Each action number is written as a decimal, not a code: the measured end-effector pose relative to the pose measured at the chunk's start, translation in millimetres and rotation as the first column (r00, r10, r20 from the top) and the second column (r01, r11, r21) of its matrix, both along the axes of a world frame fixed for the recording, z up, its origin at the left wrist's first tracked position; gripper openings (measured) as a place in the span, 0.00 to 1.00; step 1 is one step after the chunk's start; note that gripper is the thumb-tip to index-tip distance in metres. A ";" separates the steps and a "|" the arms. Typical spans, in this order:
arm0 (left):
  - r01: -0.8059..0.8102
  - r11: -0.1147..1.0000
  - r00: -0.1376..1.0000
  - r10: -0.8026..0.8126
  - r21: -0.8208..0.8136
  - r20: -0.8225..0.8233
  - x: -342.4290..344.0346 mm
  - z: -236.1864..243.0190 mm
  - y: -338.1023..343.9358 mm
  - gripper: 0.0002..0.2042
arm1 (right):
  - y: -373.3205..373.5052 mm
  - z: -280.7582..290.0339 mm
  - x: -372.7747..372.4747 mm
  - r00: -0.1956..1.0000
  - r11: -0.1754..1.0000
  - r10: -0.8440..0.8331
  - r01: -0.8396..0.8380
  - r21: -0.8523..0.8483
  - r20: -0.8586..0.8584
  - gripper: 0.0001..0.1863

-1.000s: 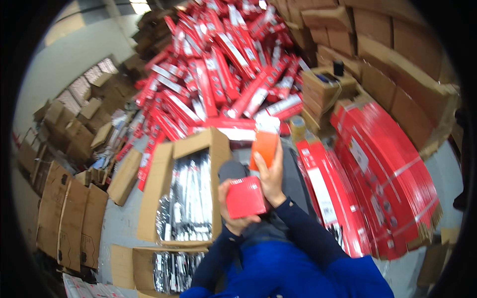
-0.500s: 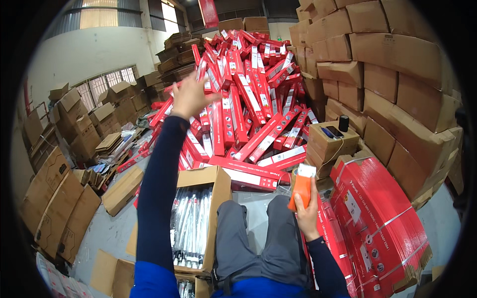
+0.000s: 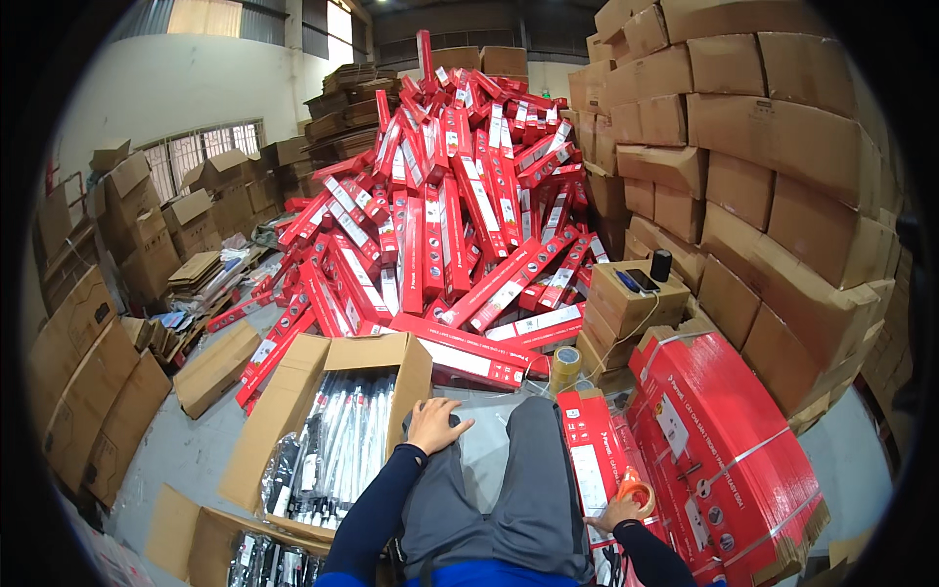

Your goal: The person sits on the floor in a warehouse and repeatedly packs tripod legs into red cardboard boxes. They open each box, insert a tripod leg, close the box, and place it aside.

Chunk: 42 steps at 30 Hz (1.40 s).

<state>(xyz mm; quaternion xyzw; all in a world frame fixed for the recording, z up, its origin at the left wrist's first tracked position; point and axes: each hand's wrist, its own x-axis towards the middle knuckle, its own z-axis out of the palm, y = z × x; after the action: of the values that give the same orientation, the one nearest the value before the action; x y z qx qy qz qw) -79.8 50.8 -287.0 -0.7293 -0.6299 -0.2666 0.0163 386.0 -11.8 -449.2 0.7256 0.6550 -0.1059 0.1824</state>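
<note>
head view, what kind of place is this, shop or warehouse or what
Most likely a warehouse or packing floor. A big heap of long red boxes covers the concrete floor, brown cartons are stacked high along the right, and an open carton of wrapped rods sits by the person's left hand.

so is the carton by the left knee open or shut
Open: the carton has its flaps folded outward, and long wrapped black and silver items show inside. The left hand rests just beside it.
</note>
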 end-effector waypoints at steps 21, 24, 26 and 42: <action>0.095 0.984 0.856 -0.158 0.151 0.493 8.3 63.3 10.5 0.23 | 42.2 177.2 26.4 0.784 0.563 0.582 -0.194 0.804 -0.218 0.18; 0.238 0.969 0.673 -0.211 0.063 0.709 24.0 108.3 25.8 0.26 | 31.5 248.6 -5.9 0.692 0.386 0.697 -0.137 0.912 -0.191 0.18; 0.272 0.949 0.598 -0.296 0.159 0.745 36.3 142.7 30.1 0.32 | 24.9 285.3 -24.9 0.630 0.336 0.755 -0.133 0.932 -0.182 0.19; -0.027 0.719 0.767 -0.431 0.695 0.476 114.6 169.2 -89.2 0.23 | 17.6 403.2 -147.9 -0.070 0.702 0.704 -0.086 0.707 -0.707 0.35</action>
<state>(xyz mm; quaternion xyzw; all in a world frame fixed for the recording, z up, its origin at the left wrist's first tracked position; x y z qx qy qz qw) 34.8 -38.4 -117.8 -0.6159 -0.3732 -0.6926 0.0409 238.0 5.8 -46.0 0.2355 0.7891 -0.3406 -0.4537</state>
